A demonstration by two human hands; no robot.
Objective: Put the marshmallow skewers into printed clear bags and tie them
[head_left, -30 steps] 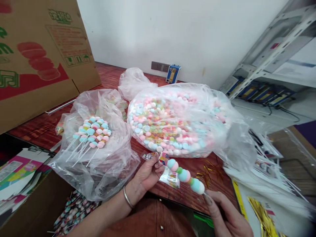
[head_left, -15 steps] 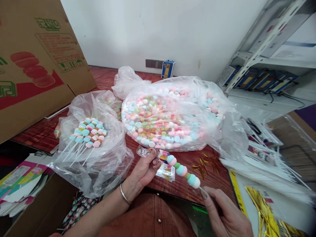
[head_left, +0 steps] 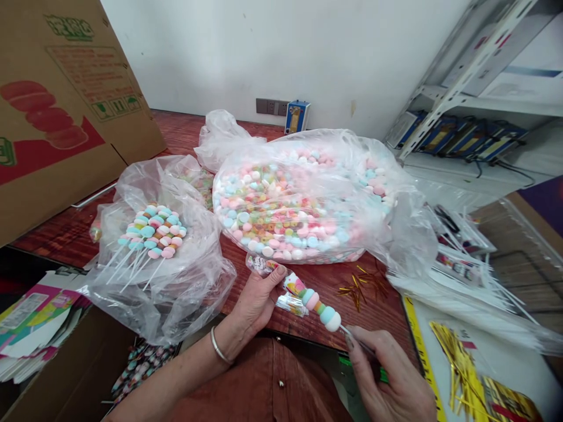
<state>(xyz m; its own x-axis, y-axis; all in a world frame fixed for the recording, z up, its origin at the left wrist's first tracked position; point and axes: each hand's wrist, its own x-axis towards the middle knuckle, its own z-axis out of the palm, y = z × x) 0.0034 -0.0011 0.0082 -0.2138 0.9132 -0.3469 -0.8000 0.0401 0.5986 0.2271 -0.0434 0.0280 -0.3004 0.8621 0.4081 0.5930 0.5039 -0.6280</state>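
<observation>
In the head view my right hand (head_left: pixel 382 369) pinches the white stick of a marshmallow skewer (head_left: pixel 331 320), which slants up to the left. Blue, pink and white marshmallows alternate on it with small gummy pieces. My left hand (head_left: pixel 259 296) is closed on a printed clear wrapper (head_left: pixel 259 265), and the skewer's upper end sits inside the wrapper's mouth. Beneath that hand, more shiny wrappers (head_left: pixel 292 305) lie on the table. A bunch of finished-looking marshmallow skewers (head_left: pixel 153 231) rests on crumpled clear plastic to the left.
A large plastic-covered heap of marshmallows and gummies (head_left: pixel 281 223) fills the middle. Gold twist ties (head_left: pixel 358 287) lie scattered right of it, with a bundle (head_left: pixel 457 363) further right. White sticks (head_left: pixel 475 310) lie beside them. A cardboard box (head_left: pixel 65 117) stands at left, shelving (head_left: pixel 461 88) at right.
The skewer has slid further up into the wrapper, so fewer marshmallows show outside it. My right hand has moved left and slightly down, towards my left hand. The view has shifted slightly.
</observation>
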